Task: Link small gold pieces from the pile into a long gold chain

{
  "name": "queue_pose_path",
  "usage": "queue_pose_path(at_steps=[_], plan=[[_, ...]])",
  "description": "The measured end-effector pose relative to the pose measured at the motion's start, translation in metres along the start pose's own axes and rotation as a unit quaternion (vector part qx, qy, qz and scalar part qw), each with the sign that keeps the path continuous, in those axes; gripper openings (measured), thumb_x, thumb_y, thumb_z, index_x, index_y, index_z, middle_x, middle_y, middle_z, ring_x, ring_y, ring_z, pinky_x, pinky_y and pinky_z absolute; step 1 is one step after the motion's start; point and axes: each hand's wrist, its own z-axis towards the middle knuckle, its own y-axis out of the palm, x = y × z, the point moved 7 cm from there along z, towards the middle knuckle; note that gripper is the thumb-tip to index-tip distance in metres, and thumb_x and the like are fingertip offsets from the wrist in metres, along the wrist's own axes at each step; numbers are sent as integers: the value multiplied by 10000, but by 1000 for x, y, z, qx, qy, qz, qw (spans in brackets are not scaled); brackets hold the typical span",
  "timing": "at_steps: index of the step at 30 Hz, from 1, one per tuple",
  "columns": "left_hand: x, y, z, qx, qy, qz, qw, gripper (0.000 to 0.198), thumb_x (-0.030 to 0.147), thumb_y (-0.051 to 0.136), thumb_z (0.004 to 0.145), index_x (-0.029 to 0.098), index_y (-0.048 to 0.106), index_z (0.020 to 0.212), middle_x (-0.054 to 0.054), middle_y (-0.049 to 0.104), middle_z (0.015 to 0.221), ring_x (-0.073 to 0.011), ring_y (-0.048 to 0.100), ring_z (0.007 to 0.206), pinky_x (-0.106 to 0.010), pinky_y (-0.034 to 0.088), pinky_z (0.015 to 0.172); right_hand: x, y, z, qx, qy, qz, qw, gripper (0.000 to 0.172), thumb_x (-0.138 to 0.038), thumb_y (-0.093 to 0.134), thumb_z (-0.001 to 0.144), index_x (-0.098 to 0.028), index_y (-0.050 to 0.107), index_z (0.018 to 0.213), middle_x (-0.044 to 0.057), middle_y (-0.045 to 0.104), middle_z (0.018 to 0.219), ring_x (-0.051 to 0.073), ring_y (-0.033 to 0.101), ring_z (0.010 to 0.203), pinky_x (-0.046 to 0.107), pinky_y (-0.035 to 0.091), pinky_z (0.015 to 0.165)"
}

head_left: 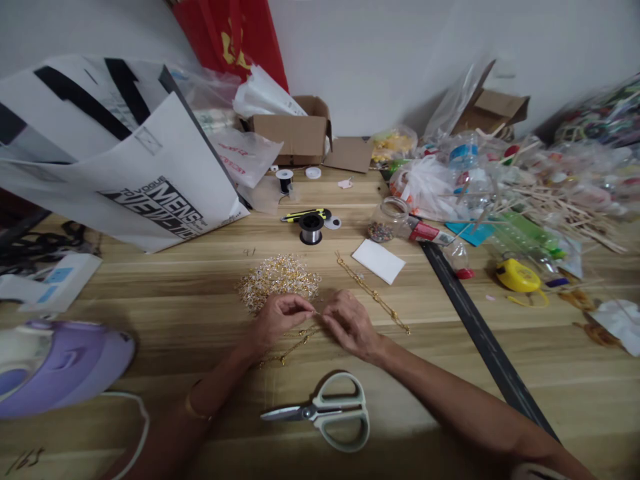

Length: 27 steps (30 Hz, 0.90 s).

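Both hands meet at the middle of the wooden table. My left hand (279,319) is closed in a pinch, fingertips touching a small gold piece too small to name. My right hand (350,323) is also pinched, fingertips against the left ones, over a gold beaded chain (376,296) that runs from the far side under the hands and out toward the near left. A heap of small gold and clear beads (277,279) lies just beyond the left hand. Scissors (327,412) with pale handles lie shut near my forearms.
A purple iron (55,363) sits at the near left. A white printed bag (125,153) lies at far left. Wire spools (311,228), a white card (379,261), a bead jar (387,221), a long dark ruler (475,320), a yellow tape measure (517,275) and cluttered bags and sticks fill the right.
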Motion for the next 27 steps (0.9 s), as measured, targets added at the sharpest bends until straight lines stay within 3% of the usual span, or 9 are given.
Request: queue_pose_path(at_steps=[27], plan=[[-4,-2,1,1,2,-7,1000,132,247,724,656,134,697,719,-45,709,719,-139,637,667,-235,497,650,-1,3,1,-4,-18,-5,1000,73,-165,476,867,-200,501,808,20,514,689,167,468,685,338,408,725]])
